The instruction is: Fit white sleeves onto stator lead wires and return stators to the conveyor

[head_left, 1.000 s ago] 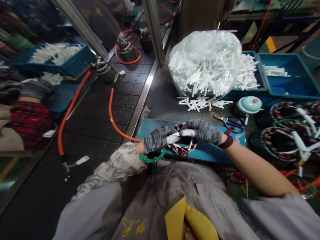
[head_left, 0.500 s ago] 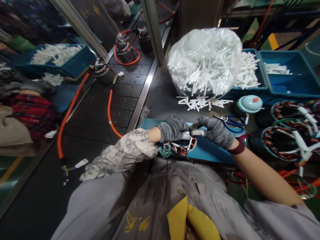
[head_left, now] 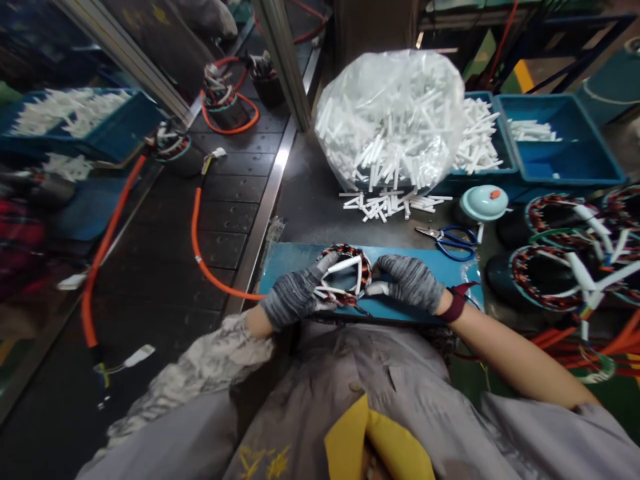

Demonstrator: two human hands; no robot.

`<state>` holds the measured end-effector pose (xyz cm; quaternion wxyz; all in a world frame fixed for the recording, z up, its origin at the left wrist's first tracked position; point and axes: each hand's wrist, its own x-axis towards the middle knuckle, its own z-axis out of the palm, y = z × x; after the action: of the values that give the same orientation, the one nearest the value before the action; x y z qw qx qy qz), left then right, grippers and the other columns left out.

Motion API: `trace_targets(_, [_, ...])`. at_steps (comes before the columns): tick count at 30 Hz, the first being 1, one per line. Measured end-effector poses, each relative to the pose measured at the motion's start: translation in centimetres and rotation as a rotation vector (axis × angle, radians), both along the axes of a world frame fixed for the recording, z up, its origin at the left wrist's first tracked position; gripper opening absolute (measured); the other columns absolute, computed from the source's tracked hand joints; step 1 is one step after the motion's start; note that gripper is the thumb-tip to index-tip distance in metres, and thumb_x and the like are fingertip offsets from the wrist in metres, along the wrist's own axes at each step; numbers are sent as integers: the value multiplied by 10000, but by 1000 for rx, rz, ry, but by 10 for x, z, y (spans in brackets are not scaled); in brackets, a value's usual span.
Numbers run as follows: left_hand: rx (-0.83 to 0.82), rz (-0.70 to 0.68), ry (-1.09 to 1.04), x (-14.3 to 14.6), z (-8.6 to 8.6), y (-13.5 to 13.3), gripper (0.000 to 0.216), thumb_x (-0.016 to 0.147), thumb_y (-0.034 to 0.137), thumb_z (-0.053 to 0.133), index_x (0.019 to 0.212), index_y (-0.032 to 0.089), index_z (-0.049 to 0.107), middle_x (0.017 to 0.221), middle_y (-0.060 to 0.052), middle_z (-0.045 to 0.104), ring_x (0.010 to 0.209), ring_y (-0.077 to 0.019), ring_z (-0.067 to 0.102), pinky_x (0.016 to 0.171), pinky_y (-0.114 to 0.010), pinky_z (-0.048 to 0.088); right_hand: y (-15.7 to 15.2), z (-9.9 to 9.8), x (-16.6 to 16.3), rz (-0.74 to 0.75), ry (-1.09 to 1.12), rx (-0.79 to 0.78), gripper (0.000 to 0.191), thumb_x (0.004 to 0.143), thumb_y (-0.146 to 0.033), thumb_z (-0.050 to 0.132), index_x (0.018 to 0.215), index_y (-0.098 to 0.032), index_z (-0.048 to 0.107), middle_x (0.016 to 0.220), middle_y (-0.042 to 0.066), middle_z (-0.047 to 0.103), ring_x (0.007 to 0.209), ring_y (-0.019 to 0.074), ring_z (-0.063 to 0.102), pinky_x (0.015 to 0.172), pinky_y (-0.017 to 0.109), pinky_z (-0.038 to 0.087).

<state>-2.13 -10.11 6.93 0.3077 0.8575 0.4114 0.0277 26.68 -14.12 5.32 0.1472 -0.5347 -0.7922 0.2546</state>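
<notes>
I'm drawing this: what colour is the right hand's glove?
The glove is streaky grey, whitish at fingertips, best in the head view.

Grey gloves (head_left: 413, 283), seemingly patterned sleeve (head_left: 197, 370)

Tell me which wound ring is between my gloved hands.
The ring over the blue mat, between left hand and right hand; the other rings stand off the mat.

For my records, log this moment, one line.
left hand: holding wire ring; right hand: at ring's right side; white tubes: loose beyond blue mat
</notes>
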Motion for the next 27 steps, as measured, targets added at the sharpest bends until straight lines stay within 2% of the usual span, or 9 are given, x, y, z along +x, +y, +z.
trace_targets(3, [205,222,318,30,1,-26,868,881,523,731,1574,113,409,1100,-179,770,925,-327,763,842,-374,585,17,-2,-4,-121,-157,96,466,1002,-586,514,1147,-188,708,1053,117,756,947,256,690,823,336,487])
trace_targets(5, [256,313,386,42,4,-39,923,890,548,716,1591,72,351,1047,-204,768,844,-324,764,767,-370,580,32,-2,1,-260,-298,148,448,1029,-501,483,1260,-173,680,1208,157,722,1056,289,667,897,368,485])
trace_targets(8, [233,334,165,35,2,-45,1089,821,542,790,1628,72,231,1086,-205,756,851,-315,761,767,-372,586,58,-6,21,-428,-499,133,458,1012,-454,491,1335,-174,656,1423,193,609,1182,356,614,945,436,478])
trace_targets(11, [65,256,-263,5,-5,-44,1070,851,498,758,1655,173,132,1191,-148,737,971,-284,752,868,-386,606,74,-14,43,-420,-539,101,470,1003,-436,490,1377,-193,637,1487,177,565,1260,372,568,987,464,466])
trace_targets(15, [-97,135,-519,-32,-17,-47,622,1015,338,520,1598,236,330,1337,-150,684,1171,-264,707,992,-429,603,71,-15,54,-440,-415,144,410,991,-385,527,1283,-147,689,1338,185,671,1189,361,615,977,460,483])
trace_targets(18, [136,104,-436,-38,-24,-47,434,1036,307,500,1458,214,538,1411,-137,651,1288,-262,650,1086,-458,565,58,-5,50,-486,-339,147,366,965,-433,601,1119,-134,743,1127,188,747,1039,347,673,911,437,507])
trace_targets(21, [345,13,-301,-31,-24,-34,358,1057,325,472,1353,198,629,1321,-97,716,1209,-232,700,1059,-393,592,43,9,43,-518,-123,191,386,928,-513,656,1066,-165,750,968,140,773,895,301,701,818,408,528])
trace_targets(24, [408,-123,-219,-22,-18,-14,336,1059,342,480,1310,216,664,1287,-76,737,1162,-224,724,1026,-354,610,25,21,36,-442,224,222,410,900,-541,690,1143,-215,742,981,84,783,873,265,716,810,395,545])
trace_targets(27, [410,-170,-240,-16,-16,-3,355,1050,344,516,1359,211,630,1266,-90,744,1149,-235,730,1005,-363,620,6,26,33,-389,423,142,356,916,-559,669,1043,-240,762,927,53,777,827,230,711,806,382,549])
